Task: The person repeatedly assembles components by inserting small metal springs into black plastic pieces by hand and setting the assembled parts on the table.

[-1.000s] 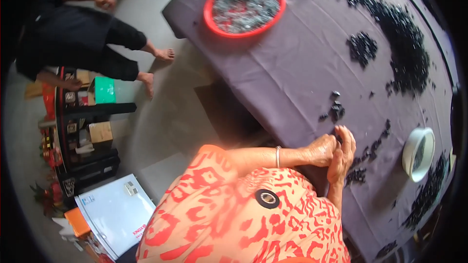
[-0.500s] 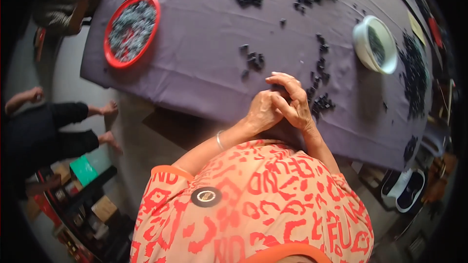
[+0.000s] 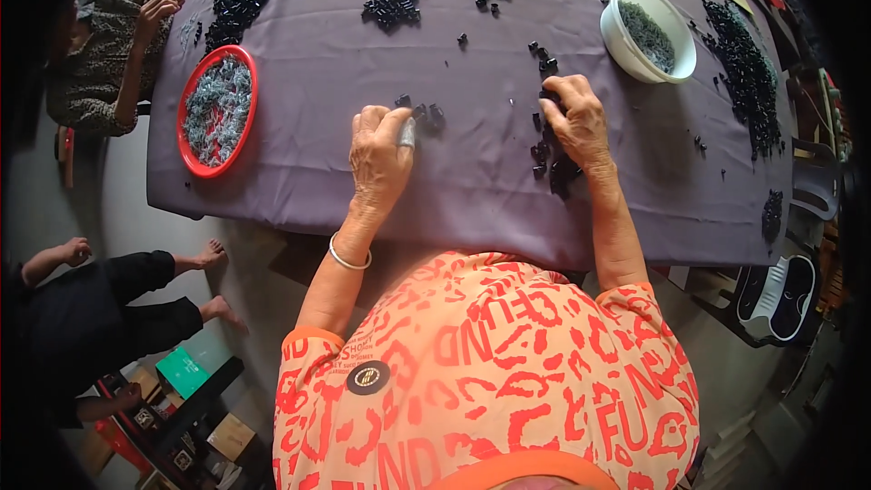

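Observation:
My left hand (image 3: 379,159) is over the tablecloth with its fingers curled closed, beside a small group of shiny black pieces (image 3: 426,116). Something pale grey shows along one finger; what lies inside the grip is hidden. A bracelet circles that wrist. Over a loose row of similar black pieces (image 3: 540,152), my right hand (image 3: 578,122) pinches a small black piece (image 3: 548,96) between thumb and fingers. The pieces look like short, glossy blocks, too small to tell their exact kind.
Left, a red tray (image 3: 184,132) holds thin, clear-grey bits; right, a white bowl (image 3: 626,53) holds similar ones. Black piles (image 3: 395,0) lie farther back and along the right side (image 3: 739,73). A seated person (image 3: 113,63) is beyond the left edge, another person (image 3: 109,295) nearer.
My hands were together near the table's front edge. They have parted and reached forward, the left to the small group, the right to the row. The whole view has shifted.

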`<state>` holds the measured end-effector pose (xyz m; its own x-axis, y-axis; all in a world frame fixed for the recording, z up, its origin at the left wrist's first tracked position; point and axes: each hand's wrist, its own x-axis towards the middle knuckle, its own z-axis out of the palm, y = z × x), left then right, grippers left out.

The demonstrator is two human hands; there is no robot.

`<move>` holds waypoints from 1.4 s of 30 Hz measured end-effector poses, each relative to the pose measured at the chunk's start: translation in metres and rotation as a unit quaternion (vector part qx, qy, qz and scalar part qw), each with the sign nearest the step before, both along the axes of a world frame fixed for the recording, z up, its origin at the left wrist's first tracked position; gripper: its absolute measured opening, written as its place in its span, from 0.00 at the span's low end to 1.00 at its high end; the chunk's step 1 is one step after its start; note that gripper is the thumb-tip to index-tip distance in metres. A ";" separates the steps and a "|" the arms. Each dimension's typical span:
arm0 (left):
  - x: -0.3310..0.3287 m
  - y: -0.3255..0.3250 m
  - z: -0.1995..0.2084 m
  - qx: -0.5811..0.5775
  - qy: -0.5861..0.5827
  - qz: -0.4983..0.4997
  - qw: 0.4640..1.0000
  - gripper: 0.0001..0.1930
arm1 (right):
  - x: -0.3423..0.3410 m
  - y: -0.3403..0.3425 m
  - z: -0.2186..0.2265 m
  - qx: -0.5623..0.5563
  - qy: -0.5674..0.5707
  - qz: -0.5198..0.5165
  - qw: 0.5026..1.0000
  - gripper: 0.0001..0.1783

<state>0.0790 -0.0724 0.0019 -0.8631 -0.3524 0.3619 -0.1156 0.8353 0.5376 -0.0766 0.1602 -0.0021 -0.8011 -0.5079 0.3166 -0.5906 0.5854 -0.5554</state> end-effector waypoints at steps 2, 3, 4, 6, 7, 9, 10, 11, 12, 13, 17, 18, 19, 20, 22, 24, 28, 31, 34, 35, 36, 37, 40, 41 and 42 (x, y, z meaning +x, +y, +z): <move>-0.003 0.002 -0.005 -0.038 0.006 0.007 0.999 0.11 | 0.005 0.004 0.000 0.011 0.003 0.022 1.000 0.11; -0.004 0.002 -0.009 -0.038 0.017 0.008 0.999 0.11 | 0.008 0.006 0.000 0.024 0.009 0.044 0.999 0.11; -0.006 0.003 -0.013 -0.038 0.027 0.009 0.999 0.11 | 0.008 0.014 -0.002 0.013 0.013 0.065 0.998 0.13; -0.013 0.009 -0.008 -0.048 0.053 0.008 0.997 0.11 | 0.015 0.026 0.002 -0.008 -0.017 0.061 0.998 0.13; -0.018 0.013 -0.004 -0.061 0.084 0.009 0.995 0.11 | 0.017 0.030 0.005 -0.031 -0.041 0.058 0.997 0.14; -0.025 0.015 -0.005 -0.066 0.064 0.005 0.996 0.14 | 0.021 0.037 0.007 -0.029 -0.029 0.042 0.998 0.14; -0.025 0.014 -0.009 -0.079 0.040 -0.030 0.996 0.14 | 0.025 0.040 0.006 -0.040 -0.015 0.025 0.999 0.13; -0.027 0.011 -0.013 -0.095 0.017 -0.063 0.993 0.15 | 0.026 0.042 0.005 -0.053 0.001 0.009 0.999 0.12; -0.027 0.010 -0.019 -0.106 0.030 -0.060 0.992 0.13 | 0.030 0.042 0.005 -0.066 0.031 0.010 0.997 0.12; -0.027 0.007 -0.022 -0.107 0.029 -0.060 0.992 0.13 | 0.035 0.042 0.006 -0.068 0.030 0.010 0.997 0.12; -0.017 0.000 -0.023 -0.096 0.041 -0.063 0.993 0.11 | 0.056 0.046 0.004 -0.074 0.029 0.017 0.997 0.12; -0.014 -0.001 -0.025 -0.095 0.043 -0.057 0.993 0.11 | 0.057 0.049 0.001 -0.048 0.049 0.032 0.997 0.11; -0.011 -0.002 -0.025 -0.094 0.045 -0.051 0.993 0.11 | 0.057 0.050 -0.001 -0.021 0.070 0.048 0.996 0.10; -0.009 -0.003 -0.025 -0.096 0.047 -0.053 0.993 0.11 | 0.053 0.050 -0.001 -0.023 0.081 0.035 0.996 0.10; -0.002 -0.005 -0.022 -0.095 0.037 -0.050 0.994 0.11 | 0.047 0.051 -0.004 -0.036 0.070 0.016 0.997 0.10; 0.000 -0.002 -0.020 -0.102 0.039 -0.041 0.993 0.11 | 0.040 0.050 -0.003 -0.054 0.069 0.004 0.996 0.10; 0.001 0.008 -0.012 -0.121 0.030 0.001 0.992 0.14 | 0.016 0.036 0.006 -0.070 0.052 0.016 0.996 0.12; -0.015 0.030 -0.006 -0.117 0.053 0.005 0.992 0.16 | -0.015 0.015 0.009 -0.067 0.071 0.052 0.994 0.14; -0.047 0.051 0.000 -0.009 0.053 -0.065 0.996 0.20 | -0.046 -0.009 -0.001 -0.046 0.089 0.063 0.993 0.16; -0.059 0.048 -0.001 -0.008 0.059 -0.072 0.996 0.20 | -0.051 -0.016 -0.006 -0.033 0.109 0.065 0.991 0.16; -0.074 0.048 -0.004 0.004 0.064 -0.043 0.997 0.21 | -0.053 -0.018 -0.010 -0.008 0.106 0.075 0.991 0.15; -0.085 0.050 -0.007 0.018 0.069 -0.015 0.997 0.22 | -0.055 -0.019 -0.012 0.019 0.103 0.083 0.991 0.15; -0.108 0.039 -0.026 0.004 0.047 -0.014 0.999 0.22 | -0.042 -0.009 -0.001 -0.014 0.073 0.125 0.989 0.14; -0.113 0.039 -0.029 -0.002 0.032 -0.014 0.999 0.21 | -0.036 -0.003 0.013 -0.020 0.078 0.129 0.988 0.14; -0.117 0.040 -0.030 0.001 0.041 -0.033 0.999 0.20 | -0.039 0.006 0.023 -0.026 0.122 0.112 0.986 0.14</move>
<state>-0.0377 -0.0325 -0.0278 -0.8518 -0.2975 0.4311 -0.0165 0.8380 0.5455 -0.1153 0.1658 0.0211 -0.5680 -0.6406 0.5167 -0.8212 0.4001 -0.4068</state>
